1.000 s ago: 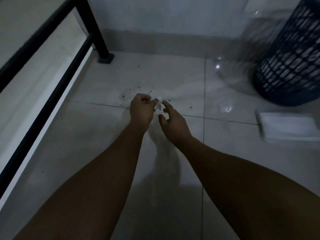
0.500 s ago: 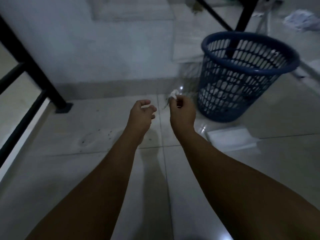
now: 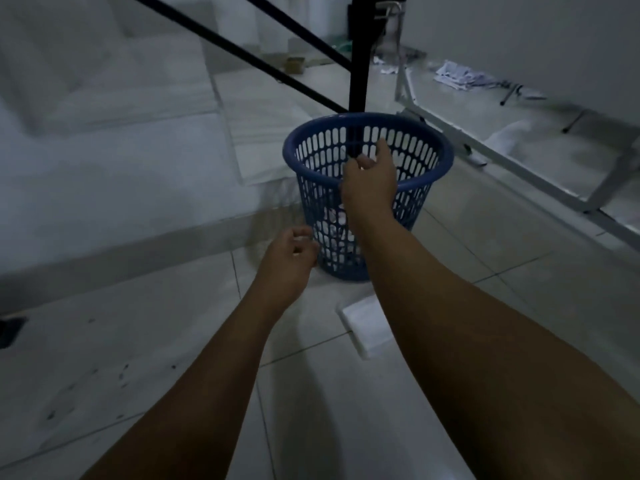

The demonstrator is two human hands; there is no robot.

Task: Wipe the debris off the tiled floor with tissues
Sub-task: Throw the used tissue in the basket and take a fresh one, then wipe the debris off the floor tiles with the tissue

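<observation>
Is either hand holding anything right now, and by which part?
Nothing that shows. The right hand is open above the blue basket; the left hand is loosely curled and empty.

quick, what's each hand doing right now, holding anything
Left hand: loosely curled, holding nothing.
Right hand: open above the blue basket, nothing visibly held.

No readable text, label, brand, number or sign anywhere in dim tiled-floor scene.
</observation>
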